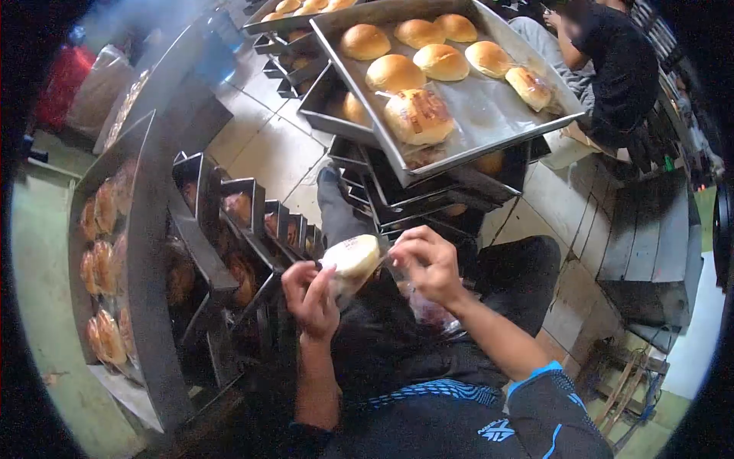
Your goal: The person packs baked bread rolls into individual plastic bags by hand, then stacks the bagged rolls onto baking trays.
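Note:
A pale bun [353, 256] in a clear plastic bag hangs between my two hands, above my lap. My left hand [312, 297] pinches the bag at the bun's left side. With fingertips pressed together, my right hand [428, 264] grips the bag's edge at the right of the bun. Below my right hand, more clear plastic [437, 312] lies on my lap. Just beyond my hands, a metal tray [489, 122] holds several round golden buns [441, 62] and a darker-topped bun [418, 117] at its near left corner.
Stacked trays [428, 200] stand under the bun tray. At my left are more stacked trays [206, 252] and a large tray [141, 252] with wrapped breads [107, 268]. A person in dark clothes [623, 69] sits at the back right, near a metal box [646, 252].

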Demonstrator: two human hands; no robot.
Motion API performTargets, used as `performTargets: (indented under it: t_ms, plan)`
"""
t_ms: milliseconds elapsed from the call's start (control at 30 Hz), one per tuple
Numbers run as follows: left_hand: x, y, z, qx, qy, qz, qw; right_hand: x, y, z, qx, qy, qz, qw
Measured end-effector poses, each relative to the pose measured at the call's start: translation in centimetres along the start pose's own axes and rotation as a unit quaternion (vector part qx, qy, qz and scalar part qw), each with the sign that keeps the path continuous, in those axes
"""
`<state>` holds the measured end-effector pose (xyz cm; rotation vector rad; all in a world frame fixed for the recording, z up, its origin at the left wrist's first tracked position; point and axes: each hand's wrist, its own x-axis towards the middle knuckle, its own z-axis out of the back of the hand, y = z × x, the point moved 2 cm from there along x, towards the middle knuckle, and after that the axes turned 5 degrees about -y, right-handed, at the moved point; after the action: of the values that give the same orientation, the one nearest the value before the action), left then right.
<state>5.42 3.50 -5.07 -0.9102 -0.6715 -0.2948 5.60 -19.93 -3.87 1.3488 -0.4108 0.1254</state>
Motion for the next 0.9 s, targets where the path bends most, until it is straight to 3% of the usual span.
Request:
performTargets:
  t_ms: [67, 100, 200, 267, 333, 400, 433, 467, 533, 600, 700, 733, 800, 833, 867, 900]
  plan:
    - [0.0, 1.0, 0.0, -0.025, 0.001, 0.010, 1.000, -0.8, -0.9, -0.4, 0.006, 0.011, 0.007, 1.000]
    - [-0.5, 1.3, 0.2, -0.045, -0.005, 0.020, 0.999, -0.9, -0.8, -0.4, -0.025, 0.011, 0.076, 0.997]
    - [-1.2, 0.6, -0.1, -0.107, -0.048, 0.052, 0.992, -0.9, -0.9, -1.1, -0.044, -0.031, 0.077, 0.996]
    - [-0.5, 0.2, -1.6, -0.150, -0.080, 0.051, 0.984, 0.2, -1.5, -2.0, -0.120, -0.056, 0.140, 0.981]
    - [0.7, 0.2, -3.7, -0.117, -0.078, 0.007, 0.990, 2.2, -1.3, -4.5, -0.071, -0.045, 0.153, 0.985]
    - [1.4, 2.0, -4.4, -0.078, -0.143, 0.061, 0.985, 4.5, -2.4, -4.8, -0.069, -0.104, 0.098, 0.987]
    - [0.8, 3.1, -3.4, -0.136, -0.131, 0.262, 0.946, 4.7, -2.7, -4.0, -0.088, -0.149, -0.022, 0.985]
    - [0.3, 2.8, -2.7, -0.118, -0.117, 0.262, 0.951, 3.4, -1.8, -4.1, -0.122, -0.164, -0.029, 0.978]
    - [-2.1, 1.4, 0.3, -0.185, -0.038, 0.417, 0.889, -0.7, -1.3, -3.8, -0.122, -0.141, -0.053, 0.981]
    - [-5.3, -0.3, 2.7, -0.125, 0.026, 0.449, 0.884, -6.2, -2.0, -3.5, -0.147, -0.098, -0.125, 0.976]
    - [-10.7, -1.4, 4.3, 0.019, 0.061, 0.306, 0.950, -11.9, -3.5, -3.0, -0.170, -0.011, -0.243, 0.955]
    - [-10.7, -2.1, 4.5, 0.011, 0.047, 0.298, 0.954, -11.6, -3.4, -2.0, -0.195, 0.082, -0.297, 0.931]
    - [-10.3, -3.5, 5.5, 0.000, 0.010, 0.282, 0.959, -9.6, -1.4, -0.3, -0.208, 0.040, -0.197, 0.957]
    - [-8.8, -4.3, 6.0, -0.028, 0.002, 0.340, 0.940, -7.5, 0.4, 0.3, -0.199, -0.043, -0.144, 0.968]
    - [-7.3, -4.4, 6.0, -0.045, 0.005, 0.372, 0.927, -6.1, 2.2, 0.9, -0.167, -0.006, -0.233, 0.958]
    - [-5.6, -4.0, 5.8, -0.066, 0.006, 0.402, 0.913, -4.5, 3.0, 0.4, -0.163, 0.049, -0.072, 0.983]
